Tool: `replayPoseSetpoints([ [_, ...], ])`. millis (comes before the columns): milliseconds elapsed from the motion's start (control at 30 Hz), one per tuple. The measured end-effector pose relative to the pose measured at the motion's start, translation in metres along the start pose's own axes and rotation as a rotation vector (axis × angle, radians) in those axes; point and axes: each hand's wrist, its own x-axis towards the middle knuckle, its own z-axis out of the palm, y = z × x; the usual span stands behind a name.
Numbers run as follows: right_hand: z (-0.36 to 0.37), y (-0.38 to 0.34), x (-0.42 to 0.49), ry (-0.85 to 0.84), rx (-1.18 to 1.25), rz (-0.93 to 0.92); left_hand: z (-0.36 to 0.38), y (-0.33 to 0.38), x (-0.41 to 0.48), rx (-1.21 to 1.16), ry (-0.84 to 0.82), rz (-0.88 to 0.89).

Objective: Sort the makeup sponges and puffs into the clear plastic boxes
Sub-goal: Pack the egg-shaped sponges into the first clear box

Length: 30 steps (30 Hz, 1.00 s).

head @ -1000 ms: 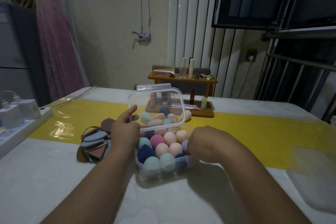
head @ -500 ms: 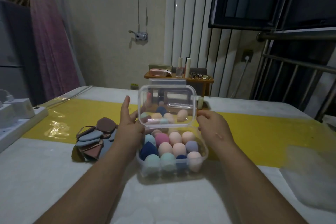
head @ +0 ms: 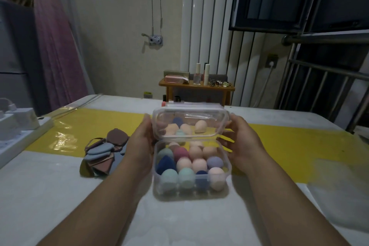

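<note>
1. Box (head: 191, 192): clear hard plastic, rectangular with rounded corners. It stood open on the white table (head: 60, 195), straight in front of you, between your forearms, its far end over the glossy yellow strip (head: 289, 146).
2. Lid (head: 207, 115): the same clear plastic, raised almost upright at the box's far edge.
3. Sponges (head: 186, 177): egg-shaped, matte and soft-looking, packed in close rows inside the box with their points up. Colours were peach, pink, teal, navy, lilac and berry.
4. Further sponges (head: 200, 126): peach, teal and navy, seen through the lid. I could not tell what they lay in.
5. Puffs (head: 101, 154): thin flat pads, round, teardrop and triangular, in grey-blue and brown, some with ribbon loops. They lay heaped loose on the table, left of the box and just beside your left wrist.
6. Left hand (head: 139, 146): you gripped the lid's left edge, thumb pointing up along it.
7. Right hand (head: 242, 142): you gripped the lid's right edge, thumb at the upper corner, fingers curled in below.
8. Power strip (head: 22, 134): white plastic, at the table's left edge.
9. Shelf (head: 196, 87): wooden, beyond the table, carrying small bottles.
</note>
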Motion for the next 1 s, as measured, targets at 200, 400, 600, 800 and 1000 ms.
replayPoseSetpoints([
  [200, -0.023, -0.01, -0.001, -0.149, -0.255, 0.1, -0.004, 0.012, 0.001, 0.346, -0.021, -0.001],
  [400, -0.027, -0.014, -0.005, -0.231, -0.537, 0.038, -0.009, 0.006, 0.001, 0.386, -0.073, 0.029],
  [600, -0.031, -0.018, -0.009, -0.391, -0.747, -0.003, -0.012, 0.005, 0.003, 0.457, -0.116, 0.027],
  [800, -0.022, -0.022, -0.018, -0.419, -0.963, -0.165, -0.006, 0.009, -0.002, 0.814, -0.23, 0.161],
  [1000, -0.02, -0.024, -0.026, -0.575, -1.287, -0.169, -0.017, 0.007, 0.0, 1.071, -0.547, 0.147],
])
